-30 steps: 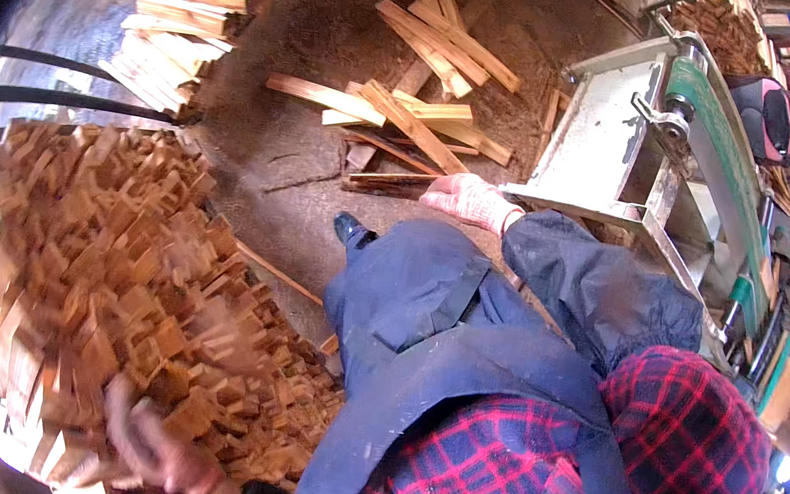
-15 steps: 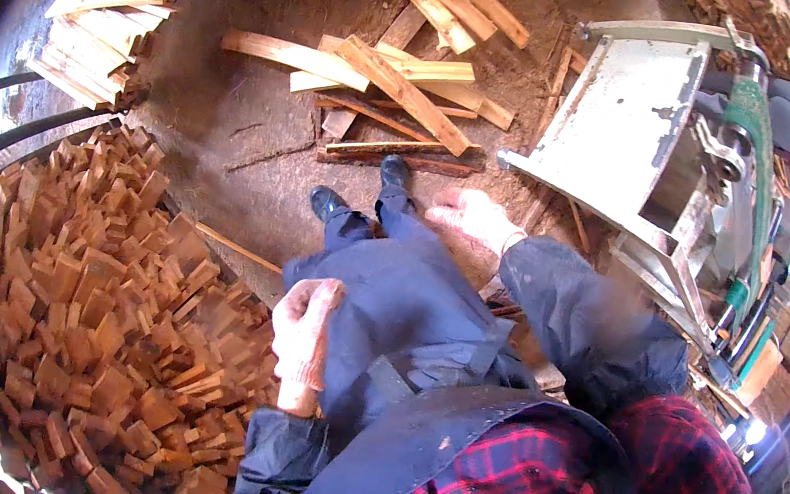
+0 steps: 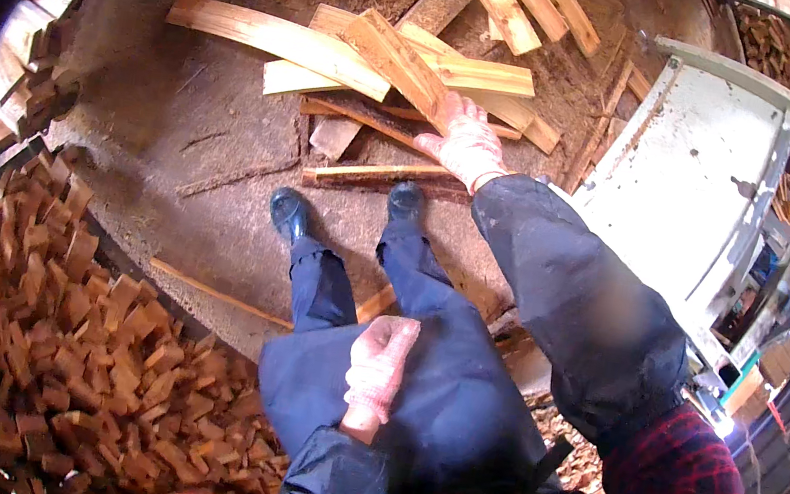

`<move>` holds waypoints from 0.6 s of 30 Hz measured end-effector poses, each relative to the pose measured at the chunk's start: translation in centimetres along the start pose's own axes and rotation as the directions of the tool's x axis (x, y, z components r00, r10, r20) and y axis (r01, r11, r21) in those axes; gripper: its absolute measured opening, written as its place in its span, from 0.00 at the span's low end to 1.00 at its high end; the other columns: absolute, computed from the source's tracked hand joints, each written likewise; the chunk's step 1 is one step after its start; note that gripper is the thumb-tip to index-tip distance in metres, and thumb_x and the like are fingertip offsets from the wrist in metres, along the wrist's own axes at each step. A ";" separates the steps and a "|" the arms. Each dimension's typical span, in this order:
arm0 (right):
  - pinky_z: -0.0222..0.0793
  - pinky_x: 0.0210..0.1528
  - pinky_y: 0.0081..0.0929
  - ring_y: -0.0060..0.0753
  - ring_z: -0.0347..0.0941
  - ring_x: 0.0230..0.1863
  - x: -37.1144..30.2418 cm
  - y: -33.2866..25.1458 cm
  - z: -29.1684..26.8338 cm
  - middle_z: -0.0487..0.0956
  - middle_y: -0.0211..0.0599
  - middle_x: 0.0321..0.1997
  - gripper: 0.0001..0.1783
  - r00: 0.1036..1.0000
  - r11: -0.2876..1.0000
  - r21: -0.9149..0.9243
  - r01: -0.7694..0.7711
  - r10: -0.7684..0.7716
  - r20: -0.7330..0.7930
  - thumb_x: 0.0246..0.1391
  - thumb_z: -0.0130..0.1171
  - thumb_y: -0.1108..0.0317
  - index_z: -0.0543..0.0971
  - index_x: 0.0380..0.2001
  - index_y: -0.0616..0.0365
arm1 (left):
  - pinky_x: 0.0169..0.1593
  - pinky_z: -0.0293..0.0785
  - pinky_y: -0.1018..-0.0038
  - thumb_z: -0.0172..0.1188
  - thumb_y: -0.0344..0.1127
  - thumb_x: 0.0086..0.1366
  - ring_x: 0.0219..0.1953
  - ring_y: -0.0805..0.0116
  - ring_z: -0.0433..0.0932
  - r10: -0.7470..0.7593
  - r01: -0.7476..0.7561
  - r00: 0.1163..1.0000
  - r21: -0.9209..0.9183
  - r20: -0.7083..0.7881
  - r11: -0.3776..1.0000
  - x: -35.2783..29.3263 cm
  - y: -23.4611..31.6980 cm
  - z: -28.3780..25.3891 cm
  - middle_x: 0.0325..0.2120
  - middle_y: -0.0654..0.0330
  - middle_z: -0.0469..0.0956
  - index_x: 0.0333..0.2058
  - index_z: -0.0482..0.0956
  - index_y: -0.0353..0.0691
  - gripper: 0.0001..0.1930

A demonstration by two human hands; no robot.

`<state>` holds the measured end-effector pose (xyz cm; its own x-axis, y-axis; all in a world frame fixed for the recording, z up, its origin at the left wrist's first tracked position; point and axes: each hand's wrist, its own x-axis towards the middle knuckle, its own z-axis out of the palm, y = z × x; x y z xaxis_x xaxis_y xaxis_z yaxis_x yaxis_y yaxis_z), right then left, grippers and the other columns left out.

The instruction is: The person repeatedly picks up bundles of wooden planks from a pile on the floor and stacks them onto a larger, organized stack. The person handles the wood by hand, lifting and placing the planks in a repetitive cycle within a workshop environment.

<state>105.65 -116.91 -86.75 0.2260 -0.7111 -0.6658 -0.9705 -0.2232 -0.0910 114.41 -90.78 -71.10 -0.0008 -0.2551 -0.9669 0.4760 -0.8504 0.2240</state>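
Note:
My right hand [image 3: 471, 147], in a pale pink knit glove, is stretched forward to the near end of a split wooden plank [image 3: 396, 60]. Its thumb and fingers are spread at that end, touching it; part of the plank end is hidden under the hand. The plank lies slantwise on top of a loose pile of other planks [image 3: 273, 36] on the ground. In front of my apron [image 3: 436, 384], my gloved left hand [image 3: 380, 364] is curled closed, with nothing showing in it.
A big heap of short wood pieces [image 3: 108, 348] fills the lower left. More split wood [image 3: 17, 62] is stacked at the far left. On the right stands a machine with a worn white metal table [image 3: 694, 168]. A thin wooden strip [image 3: 217, 293] lies before my boots [image 3: 289, 212].
My right hand has reached forward from near my knees to the plank's end, its fingers spreading. My left hand has come in over the apron, still closed. The view has shifted and my feet are farther apart.

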 end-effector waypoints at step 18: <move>0.70 0.50 0.42 0.57 0.75 0.49 9.5 0.6 -6.8 0.79 0.59 0.43 0.44 0.977 0.992 0.043 0.122 -0.127 0.170 0.33 0.72 0.46 0.71 0.50 0.63 | 0.49 0.69 0.65 0.64 0.45 0.61 0.46 0.64 0.74 0.229 -0.260 0.965 -0.569 -0.127 0.780 32.3 14.9 2.4 0.43 0.57 0.77 0.50 0.72 0.37 0.23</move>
<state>107.79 -128.34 -88.15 0.3302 -0.5533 -0.7647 -0.9385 -0.2795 -0.2030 119.38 -112.86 -98.73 0.2201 -0.3820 -0.8976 0.8721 -0.3352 0.3565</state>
